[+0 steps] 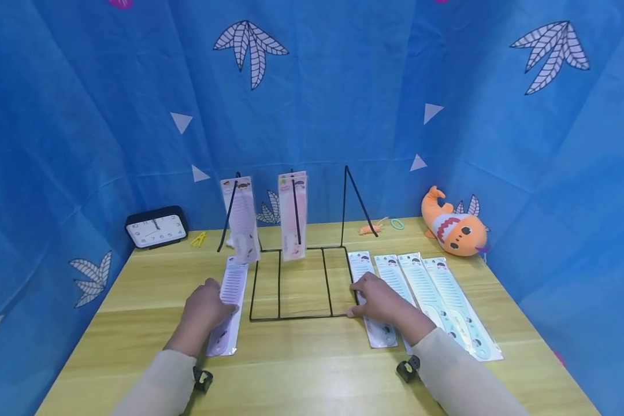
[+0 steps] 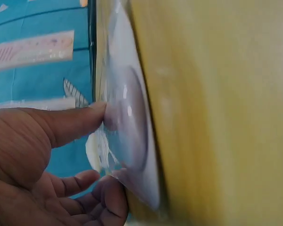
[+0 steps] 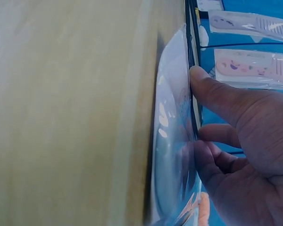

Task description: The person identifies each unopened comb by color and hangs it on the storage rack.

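Note:
My left hand [image 1: 208,306] lies across a packaged purple comb [image 1: 226,335] on the table's left side. Thumb and curled fingertips meet its clear packet in the left wrist view. On the right, my right hand [image 1: 377,297] reaches over a packaged light-blue comb [image 1: 382,335], thumb and index finger apart, tips at the side wire of a black wire display rack [image 1: 301,317]. A packaged purple comb [image 1: 241,219] hangs on the rack's left arm, and packaged pink combs [image 1: 293,216] hang on the middle one. No comb hangs on the right arm.
Several more packaged blue combs [image 1: 447,300] lie in a row at the right. Behind stand a black clock [image 1: 156,228] and an orange shark plush [image 1: 457,228]. A yellow clip [image 1: 199,239], a small orange item [image 1: 370,229] and a teal ring [image 1: 397,223] lie near the curtain.

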Demonstrator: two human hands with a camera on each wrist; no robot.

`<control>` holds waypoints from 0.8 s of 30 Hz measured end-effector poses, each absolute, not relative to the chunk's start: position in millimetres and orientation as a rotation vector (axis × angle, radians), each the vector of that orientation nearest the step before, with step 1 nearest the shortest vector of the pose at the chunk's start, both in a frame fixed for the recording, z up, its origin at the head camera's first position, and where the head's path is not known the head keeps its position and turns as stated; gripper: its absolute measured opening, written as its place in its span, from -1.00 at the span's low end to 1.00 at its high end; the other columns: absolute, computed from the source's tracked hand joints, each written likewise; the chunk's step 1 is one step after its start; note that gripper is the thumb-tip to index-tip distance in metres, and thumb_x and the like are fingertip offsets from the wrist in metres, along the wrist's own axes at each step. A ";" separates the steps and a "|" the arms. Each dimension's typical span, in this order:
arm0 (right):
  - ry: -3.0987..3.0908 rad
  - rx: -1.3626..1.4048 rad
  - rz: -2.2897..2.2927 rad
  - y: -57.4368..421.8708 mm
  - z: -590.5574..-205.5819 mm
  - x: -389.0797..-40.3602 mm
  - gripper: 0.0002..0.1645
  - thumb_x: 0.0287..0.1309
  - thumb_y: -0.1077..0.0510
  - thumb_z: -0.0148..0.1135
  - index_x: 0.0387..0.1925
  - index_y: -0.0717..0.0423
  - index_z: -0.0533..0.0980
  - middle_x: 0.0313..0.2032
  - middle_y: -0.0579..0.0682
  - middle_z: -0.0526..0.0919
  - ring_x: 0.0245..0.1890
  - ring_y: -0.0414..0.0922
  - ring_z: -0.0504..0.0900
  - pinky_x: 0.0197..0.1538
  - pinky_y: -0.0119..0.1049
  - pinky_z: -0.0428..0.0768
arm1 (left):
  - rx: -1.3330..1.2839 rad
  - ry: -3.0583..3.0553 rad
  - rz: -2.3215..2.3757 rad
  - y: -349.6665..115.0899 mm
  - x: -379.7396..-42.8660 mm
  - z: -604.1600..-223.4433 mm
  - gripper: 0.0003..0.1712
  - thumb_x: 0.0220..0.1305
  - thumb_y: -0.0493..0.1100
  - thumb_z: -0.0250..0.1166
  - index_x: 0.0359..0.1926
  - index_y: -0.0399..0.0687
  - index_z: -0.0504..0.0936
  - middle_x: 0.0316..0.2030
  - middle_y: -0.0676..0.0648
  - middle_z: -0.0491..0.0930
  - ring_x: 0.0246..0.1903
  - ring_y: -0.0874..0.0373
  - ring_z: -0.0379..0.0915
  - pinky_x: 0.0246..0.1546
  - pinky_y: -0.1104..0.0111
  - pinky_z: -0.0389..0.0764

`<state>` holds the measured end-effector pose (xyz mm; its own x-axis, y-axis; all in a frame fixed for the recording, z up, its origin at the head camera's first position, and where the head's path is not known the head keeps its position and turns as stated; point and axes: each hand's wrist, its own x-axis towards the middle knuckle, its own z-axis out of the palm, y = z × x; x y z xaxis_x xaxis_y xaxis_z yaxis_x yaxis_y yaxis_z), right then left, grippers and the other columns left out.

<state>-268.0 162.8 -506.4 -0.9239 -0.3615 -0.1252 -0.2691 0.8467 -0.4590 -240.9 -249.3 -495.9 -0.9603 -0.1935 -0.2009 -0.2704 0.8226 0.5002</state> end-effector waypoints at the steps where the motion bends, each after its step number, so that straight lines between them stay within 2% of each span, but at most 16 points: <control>1: 2.816 -0.493 -0.659 162.6 -507.1 -268.0 -0.11 0.19 -0.12 0.66 0.43 0.22 0.58 0.24 0.14 0.60 0.07 -0.05 0.61 0.24 -0.04 0.71 | -0.383 2.861 0.812 -255.1 -238.3 -496.0 -0.17 0.30 -0.11 0.53 0.36 -0.54 0.35 -0.02 -0.43 0.62 -0.15 -0.19 0.64 -0.26 0.04 0.77; 4: 2.820 -0.504 -0.654 162.2 -507.5 -267.4 -0.10 0.20 -0.13 0.66 0.43 0.22 0.57 0.25 0.15 0.59 0.09 -0.04 0.62 0.24 -0.03 0.72 | -0.429 2.837 0.796 -272.2 -233.1 -495.4 -0.16 0.33 -0.12 0.48 0.36 -0.58 0.30 -0.01 -0.50 0.62 -0.15 -0.22 0.64 -0.25 0.00 0.75; 9: 2.822 -0.487 -0.649 162.1 -505.4 -266.3 -0.12 0.20 -0.11 0.66 0.43 0.22 0.58 0.26 0.15 0.59 0.11 -0.02 0.62 0.26 -0.01 0.71 | -0.481 2.772 0.805 -289.6 -229.8 -490.8 -0.10 0.35 -0.13 0.45 0.41 -0.62 0.19 0.09 -0.59 0.55 -0.05 -0.30 0.62 -0.02 -0.17 0.74; 17: 2.810 -0.488 -0.657 162.2 -506.8 -266.9 -0.12 0.20 -0.11 0.66 0.42 0.22 0.58 0.22 0.12 0.60 0.03 -0.07 0.59 0.21 -0.06 0.71 | -0.503 2.681 0.955 -299.5 -228.0 -488.5 -0.21 0.39 -0.15 0.43 0.38 -0.55 0.28 0.06 -0.49 0.58 -0.06 -0.25 0.63 -0.15 0.04 0.73; 20: 2.812 -0.490 -0.651 162.2 -507.2 -266.7 -0.13 0.19 -0.10 0.67 0.41 0.22 0.59 0.21 0.13 0.60 0.02 -0.07 0.58 0.20 -0.06 0.70 | -0.543 2.657 0.976 -303.8 -229.1 -489.6 -0.27 0.50 -0.14 0.32 0.43 -0.52 0.25 0.10 -0.47 0.56 -0.01 -0.26 0.62 -0.12 0.04 0.71; 24: 2.827 -0.491 -0.637 163.1 -505.4 -266.3 -0.13 0.18 -0.10 0.68 0.41 0.21 0.59 0.21 0.13 0.61 0.04 -0.07 0.60 0.22 -0.05 0.71 | -0.539 2.669 0.942 -310.7 -229.5 -488.8 -0.37 0.62 -0.17 0.05 0.46 -0.58 0.20 0.10 -0.49 0.55 0.03 -0.27 0.58 -0.02 -0.02 0.69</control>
<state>-266.3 163.1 -505.4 -0.9244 -0.3615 -0.1216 -0.2744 0.8519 -0.4460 -229.5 -310.7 -488.8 -0.8975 -0.2562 -0.3590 -0.4249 0.7209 0.5476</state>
